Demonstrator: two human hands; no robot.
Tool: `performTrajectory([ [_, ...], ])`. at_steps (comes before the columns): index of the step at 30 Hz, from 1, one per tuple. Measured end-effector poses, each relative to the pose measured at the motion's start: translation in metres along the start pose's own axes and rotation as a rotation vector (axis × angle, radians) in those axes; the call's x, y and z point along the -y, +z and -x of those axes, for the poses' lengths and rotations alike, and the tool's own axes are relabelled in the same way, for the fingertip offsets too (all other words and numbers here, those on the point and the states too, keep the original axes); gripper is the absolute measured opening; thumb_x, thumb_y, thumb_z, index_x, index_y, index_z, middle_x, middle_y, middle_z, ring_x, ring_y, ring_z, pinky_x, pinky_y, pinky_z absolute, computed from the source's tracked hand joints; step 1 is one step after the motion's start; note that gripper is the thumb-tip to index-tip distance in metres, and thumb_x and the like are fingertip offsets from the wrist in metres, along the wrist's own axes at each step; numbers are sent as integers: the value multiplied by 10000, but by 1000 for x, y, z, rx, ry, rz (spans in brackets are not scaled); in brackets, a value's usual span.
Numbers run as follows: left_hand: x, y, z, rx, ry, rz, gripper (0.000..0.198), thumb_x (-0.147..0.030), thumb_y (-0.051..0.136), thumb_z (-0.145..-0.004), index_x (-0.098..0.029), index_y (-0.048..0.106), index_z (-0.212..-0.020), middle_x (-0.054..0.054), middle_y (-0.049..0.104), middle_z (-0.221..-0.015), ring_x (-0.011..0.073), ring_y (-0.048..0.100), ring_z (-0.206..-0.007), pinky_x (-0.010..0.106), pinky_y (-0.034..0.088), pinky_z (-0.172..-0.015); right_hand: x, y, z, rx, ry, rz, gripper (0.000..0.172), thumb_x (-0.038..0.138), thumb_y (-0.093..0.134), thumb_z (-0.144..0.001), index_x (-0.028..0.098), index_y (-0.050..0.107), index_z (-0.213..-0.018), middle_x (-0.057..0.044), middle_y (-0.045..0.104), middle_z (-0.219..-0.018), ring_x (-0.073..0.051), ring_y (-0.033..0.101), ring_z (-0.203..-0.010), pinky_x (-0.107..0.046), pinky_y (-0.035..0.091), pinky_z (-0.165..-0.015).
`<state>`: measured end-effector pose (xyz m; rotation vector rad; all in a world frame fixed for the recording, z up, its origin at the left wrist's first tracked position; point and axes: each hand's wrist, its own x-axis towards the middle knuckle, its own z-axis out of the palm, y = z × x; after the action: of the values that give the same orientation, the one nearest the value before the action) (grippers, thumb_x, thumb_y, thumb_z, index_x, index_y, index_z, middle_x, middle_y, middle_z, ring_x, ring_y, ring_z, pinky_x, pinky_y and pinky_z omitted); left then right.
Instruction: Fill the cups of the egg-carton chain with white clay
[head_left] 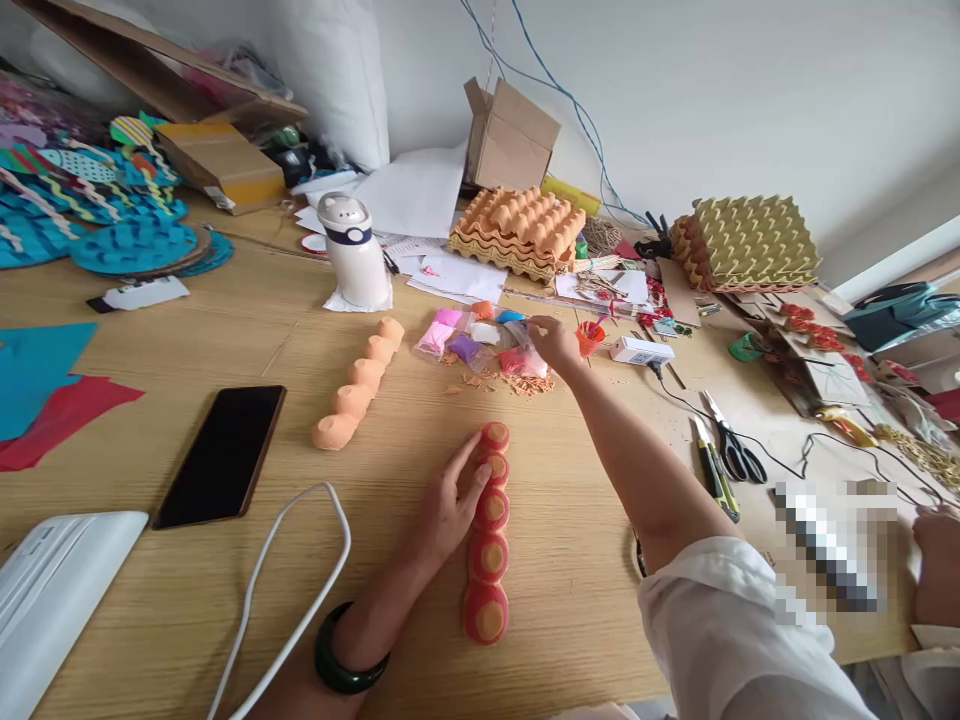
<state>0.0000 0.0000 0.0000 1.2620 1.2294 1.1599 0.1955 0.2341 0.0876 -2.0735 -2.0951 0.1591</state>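
- Head view: the left hand (450,505) lies flat against the left side of a red-and-orange cup strip (488,540). Its fingers are spread and loose, the fingertips touching the strip's upper cups, clamped on nothing.
- The cup strip lies on the wooden table (420,420) at the centre of the view, running from 6 to 12 o'clock, five round cups in a row.
- A dark green bangle (341,660) sits on the left wrist, at 7 o'clock from the strip.
- The right hand (553,342) reaches out to 12 o'clock of the strip, fingers curled down over a cluster of small coloured bags (469,345). I cannot tell whether it pinches one.
- Orange crumbs (525,383) lie scattered just below the bags.
- A plain orange cup strip (361,385) lies at 10 o'clock from the painted one, well apart.
- A black phone (221,455) lies screen-up at 9 o'clock, with a white cable (296,585) looping below it.
- A white bear-topped bottle (352,250) stands at 11 o'clock, and orange egg trays (517,230) are stacked at 12 o'clock.
- Scissors (733,448) and a utility knife (712,470) lie side by side at 3 o'clock.
- Another person's hand (937,565) shows at the right edge.
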Motion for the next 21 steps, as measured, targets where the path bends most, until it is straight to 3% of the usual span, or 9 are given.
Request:
performTrajectory([
  [2, 1, 0, 0, -8, 4, -17, 527, -469, 619, -1045, -215, 650, -1506, 119, 667, -1586, 312, 597, -1524, 526, 439, -1332, -3, -6, 2, -18, 62, 28, 423, 335, 453, -1099, 232, 788, -1337, -109, 811, -1359, -289, 758, -1227, -359, 580, -922],
  [5, 4, 1, 0, -21, 25, -44, 516, -451, 609, -1053, -205, 647, -1505, 129, 671, -1581, 301, 606, -1517, 501, 456, -1320, -9, -14, 12, 6, 145, 93, 389, 341, 500, -1069, 160, 842, -1105, -192, 838, -1152, -367, 775, -1135, -434, 560, -928],
  [8, 7, 2, 0, -22, 53, -75, 520, -445, 595, -1060, -204, 636, -1519, 130, 670, -1582, 296, 608, -1515, 495, 457, -1319, -15, -10, 26, 88, 182, 113, 277, 389, 682, -980, 159, 835, -998, -202, 832, -1109, -394, 771, -1117, -446, 554, -928],
  [11, 8, 2, 0, -30, 57, -88, 524, -443, 597, -1057, -203, 634, -1521, 131, 673, -1578, 292, 616, -1507, 485, 462, -1315, -17, 1, 36, 143, 201, 65, 297, 457, 784, -909, 167, 811, -967, -192, 826, -1103, -385, 759, -1130, -436, 551, -936],
  [13, 8, 2, 0, -34, 47, -90, 523, -447, 595, -1057, -202, 638, -1516, 132, 674, -1576, 293, 616, -1509, 480, 471, -1309, -18, 9, 38, 157, 221, -3, 293, 460, 813, -885, 173, 784, -934, -170, 821, -1052, -352, 760, -1089, -402, 553, -894],
  [16, 6, 1, -1, -22, 39, -92, 530, -452, 584, -1061, -195, 633, -1521, 139, 666, -1585, 297, 604, -1521, 483, 477, -1306, -21, 16, 35, 176, 264, -152, 252, 382, 848, -857, 187, 699, -797, -80, 766, -816, -249, 738, -842, -308, 529, -705],
  [19, 7, 1, -1, -16, 44, -92, 539, -447, 588, -1054, -177, 633, -1519, 151, 664, -1584, 303, 606, -1518, 493, 478, -1305, -24, 19, 31, 182, 312, -332, 352, 290, 887, -826, 212, 563, -712, 39, 603, -599, -125, 569, -562, -230, 433, -523],
  [21, 8, 1, -1, -22, 55, -89, 534, -440, 588, -1054, -182, 632, -1519, 150, 668, -1579, 302, 609, -1515, 497, 481, -1302, -26, 20, 31, 166, 339, -447, 422, 228, 894, -824, 227, 486, -715, 85, 530, -560, -79, 464, -483, -200, 388, -458],
])
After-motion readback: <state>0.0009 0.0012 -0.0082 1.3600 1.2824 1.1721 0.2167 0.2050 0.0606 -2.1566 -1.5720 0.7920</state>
